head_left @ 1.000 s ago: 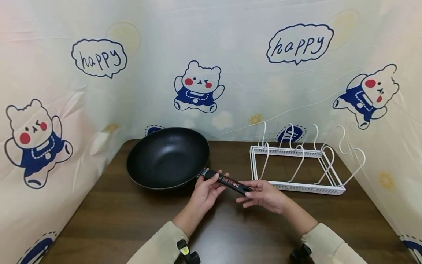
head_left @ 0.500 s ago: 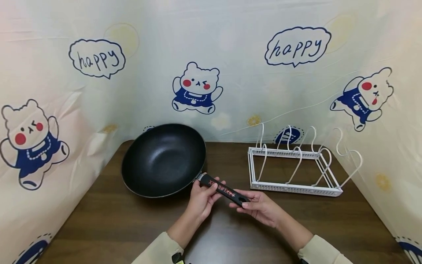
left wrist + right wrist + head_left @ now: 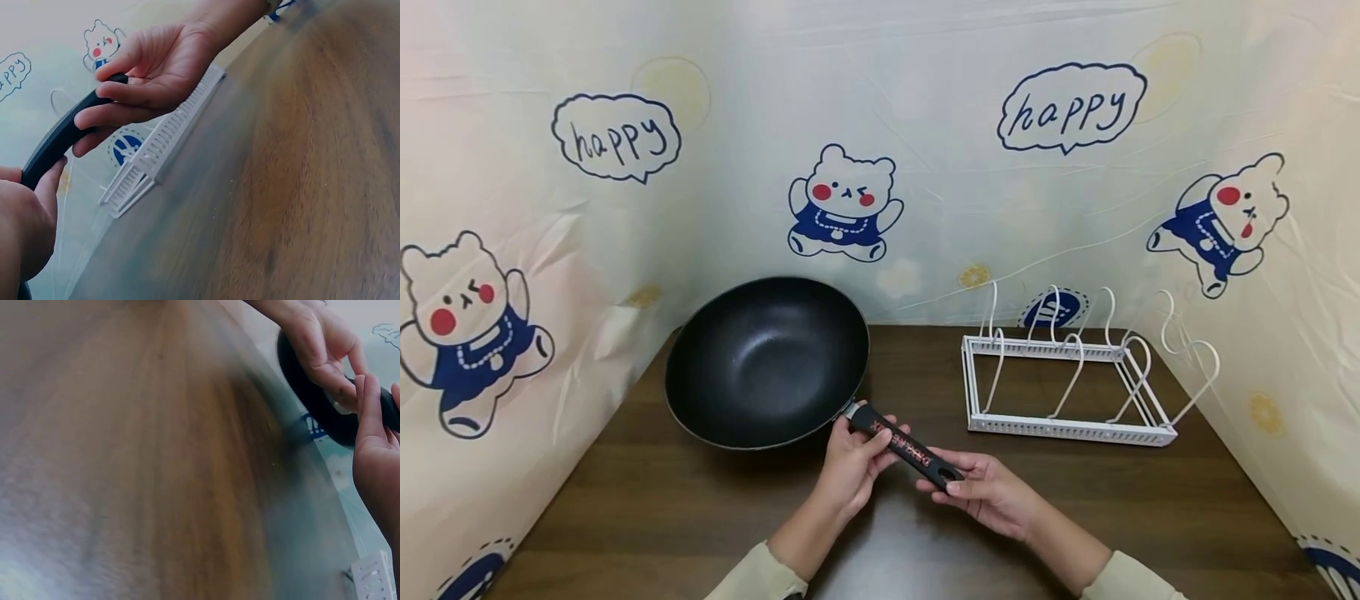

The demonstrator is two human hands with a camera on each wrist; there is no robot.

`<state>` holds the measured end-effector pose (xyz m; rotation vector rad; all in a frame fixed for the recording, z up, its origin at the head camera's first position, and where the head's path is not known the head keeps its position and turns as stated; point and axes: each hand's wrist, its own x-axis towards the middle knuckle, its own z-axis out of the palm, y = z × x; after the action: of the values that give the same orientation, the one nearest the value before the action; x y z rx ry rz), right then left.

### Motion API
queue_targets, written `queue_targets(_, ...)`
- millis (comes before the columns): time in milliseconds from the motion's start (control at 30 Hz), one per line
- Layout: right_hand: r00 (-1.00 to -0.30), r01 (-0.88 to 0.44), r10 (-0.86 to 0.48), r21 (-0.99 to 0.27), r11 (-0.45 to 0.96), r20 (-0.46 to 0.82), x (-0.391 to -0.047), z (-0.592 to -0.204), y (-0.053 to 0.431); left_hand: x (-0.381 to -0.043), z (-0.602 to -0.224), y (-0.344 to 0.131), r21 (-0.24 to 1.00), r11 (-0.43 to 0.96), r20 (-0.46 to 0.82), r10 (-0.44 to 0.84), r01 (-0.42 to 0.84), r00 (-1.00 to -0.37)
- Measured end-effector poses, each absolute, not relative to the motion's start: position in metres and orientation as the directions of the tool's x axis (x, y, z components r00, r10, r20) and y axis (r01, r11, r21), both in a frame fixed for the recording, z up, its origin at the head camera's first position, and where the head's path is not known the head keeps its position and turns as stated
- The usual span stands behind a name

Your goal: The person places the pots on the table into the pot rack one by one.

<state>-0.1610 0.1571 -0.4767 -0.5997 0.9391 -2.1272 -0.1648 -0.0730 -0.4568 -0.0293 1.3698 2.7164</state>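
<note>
A black wok (image 3: 767, 362) with a long black handle (image 3: 904, 447) is held over the left part of the table, its inside turned toward the head camera. Near the bowl, my left hand (image 3: 852, 467) grips the handle, thumb on top. My right hand (image 3: 988, 492) pinches the handle's far end by the hanging hole, with the thumb above and fingers beneath. In the left wrist view the right hand's fingers (image 3: 103, 112) curl under the handle (image 3: 59, 140). The right wrist view shows the dark side of the wok (image 3: 315, 406) behind both hands.
A white rack (image 3: 1071, 429) with several upright wire loops stands on the brown wooden table (image 3: 647, 508) at the back right. Behind and beside the table hangs a pale curtain (image 3: 940, 208) printed with bears.
The wok has come a little nearer and to the left, its inside tipping more toward the head camera. Both hands have moved slightly down and left with the handle, keeping their hold.
</note>
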Motion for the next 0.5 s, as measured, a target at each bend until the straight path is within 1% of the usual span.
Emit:
queue_targets(100, -0.63, 0.39, -0.77, -0.817, -0.426, 0.101, -0.158, -0.477, 0.154, -0.162, -0.456, -0.077, 0.833, -0.545, -0.052, 0.087, -0.091, -0.995)
queue_targets(200, -0.647, 0.279, -0.759, -0.903, -0.327, 0.075, -0.157, -0.475, 0.149, -0.16, -0.455, -0.08, 0.873, -0.482, -0.028, 0.104, -0.075, -0.994)
queue_targets(267, -0.67, 0.186, -0.741, -0.956, -0.227, 0.046, -0.156, -0.472, 0.144, -0.158, -0.454, -0.082, 0.901, -0.431, -0.009, 0.12, -0.06, -0.993)
queue_targets(367, -0.72, 0.054, -0.694, -0.997, -0.057, 0.0, -0.153, -0.467, 0.135, -0.156, -0.454, -0.083, 0.936, -0.348, 0.01, 0.144, -0.041, -0.99)
queue_targets(433, -0.757, -0.05, -0.653, -0.996, 0.075, -0.011, -0.15, -0.464, 0.13, -0.154, -0.455, -0.084, 0.95, -0.309, 0.015, 0.163, -0.037, -0.986)
queue_targets(500, -0.791, -0.162, -0.611, -0.965, 0.205, 0.003, -0.146, -0.462, 0.125, -0.152, -0.455, -0.084, 0.958, -0.285, 0.016, 0.183, -0.037, -0.983)
